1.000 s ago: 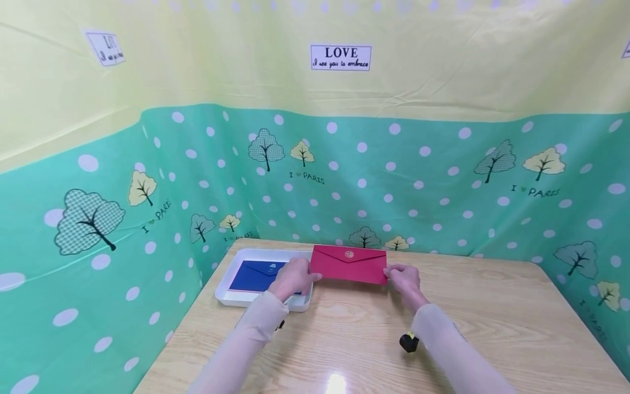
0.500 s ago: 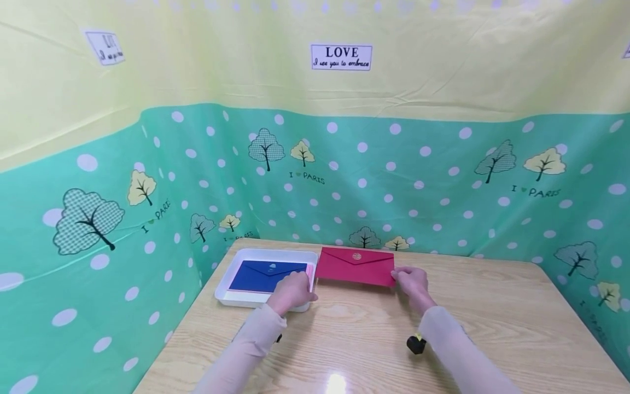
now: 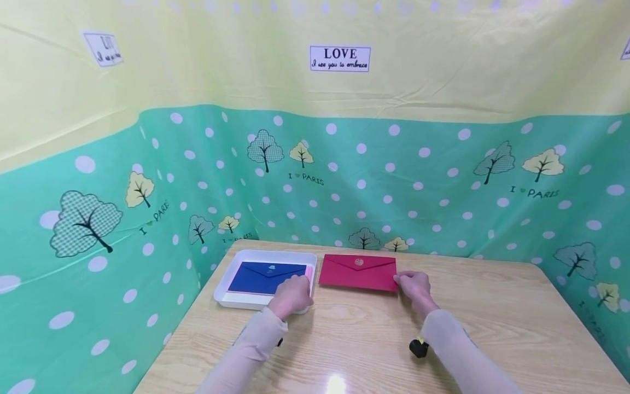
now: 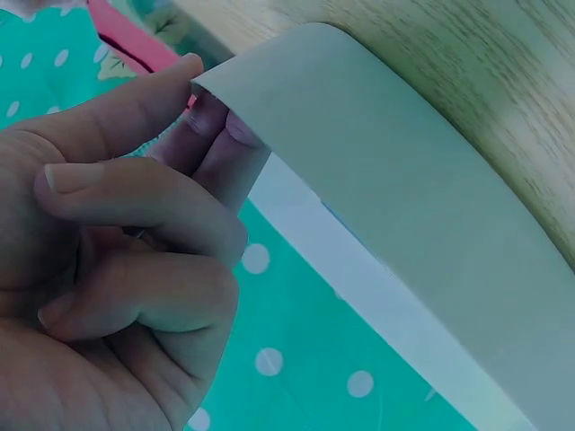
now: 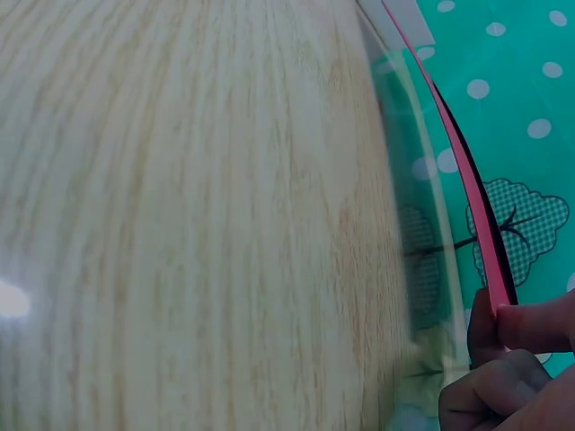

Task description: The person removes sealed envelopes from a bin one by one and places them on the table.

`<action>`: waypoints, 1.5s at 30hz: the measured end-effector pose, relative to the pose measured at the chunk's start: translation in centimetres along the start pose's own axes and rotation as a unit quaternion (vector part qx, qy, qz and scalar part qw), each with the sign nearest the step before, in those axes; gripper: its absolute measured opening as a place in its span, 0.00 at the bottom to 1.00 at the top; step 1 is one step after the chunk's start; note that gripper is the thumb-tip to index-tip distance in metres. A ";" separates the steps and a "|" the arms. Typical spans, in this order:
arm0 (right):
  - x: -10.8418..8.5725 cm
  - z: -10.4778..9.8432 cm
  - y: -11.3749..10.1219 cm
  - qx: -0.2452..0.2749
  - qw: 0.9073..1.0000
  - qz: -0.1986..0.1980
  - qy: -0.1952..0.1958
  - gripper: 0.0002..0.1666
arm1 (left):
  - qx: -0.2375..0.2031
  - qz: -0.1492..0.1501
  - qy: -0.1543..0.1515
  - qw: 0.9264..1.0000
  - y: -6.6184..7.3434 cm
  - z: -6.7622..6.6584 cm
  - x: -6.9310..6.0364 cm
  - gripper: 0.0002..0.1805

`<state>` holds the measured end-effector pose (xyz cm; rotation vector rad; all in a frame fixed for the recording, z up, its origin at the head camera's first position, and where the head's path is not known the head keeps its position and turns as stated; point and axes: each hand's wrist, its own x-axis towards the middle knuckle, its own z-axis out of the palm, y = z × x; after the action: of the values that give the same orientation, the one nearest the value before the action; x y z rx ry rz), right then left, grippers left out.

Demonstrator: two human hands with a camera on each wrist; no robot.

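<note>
A red envelope with a gold emblem on its flap is held just over the back of the table. My right hand pinches its lower right corner; the right wrist view shows the envelope nearly edge-on between thumb and finger. To the left stands a white tray with a dark blue envelope lying in it. My left hand is at the tray's front right corner. In the left wrist view that hand pinches the rim of the tray, its other fingers curled.
Something pink shows beside the blue envelope in the tray. The wooden table ends at the back against a green dotted curtain, which also hangs at the left and right.
My left hand has let go of the red envelope and moved to the tray's front right corner. My right hand has carried the envelope slightly right and lower.
</note>
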<state>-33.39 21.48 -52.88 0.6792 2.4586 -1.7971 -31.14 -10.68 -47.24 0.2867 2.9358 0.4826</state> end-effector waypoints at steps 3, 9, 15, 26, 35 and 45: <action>-0.1 0.1 0.1 -0.001 1.000 -0.002 -0.001 0.21 | 0.004 -0.006 -0.005 1.000 0.1 0.0 0.0 0.14; -0.1 0.1 0.0 -0.005 1.000 -0.007 0.000 0.21 | 0.015 -0.011 -0.012 1.000 0.3 -0.1 0.1 0.13; 0.1 -0.1 0.2 -0.019 1.000 -0.006 0.001 0.20 | 0.033 -0.002 0.002 0.999 0.3 0.0 0.2 0.14; 0.2 -0.2 0.3 -0.047 0.999 -0.015 -0.004 0.19 | 0.031 -0.014 -0.005 0.999 0.5 0.2 0.0 0.14; 0.1 -0.4 0.4 -0.063 0.998 -0.022 -0.013 0.22 | 0.039 -0.019 0.002 0.999 0.7 0.2 0.0 0.14; -0.2 -0.6 0.4 -0.077 0.996 -0.039 -0.018 0.22 | 0.047 -0.017 0.005 0.999 0.6 0.3 -0.1 0.12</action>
<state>-32.94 22.06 -53.04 0.5429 2.6009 -1.6054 -30.94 -10.04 -47.29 0.2469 2.9724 0.3442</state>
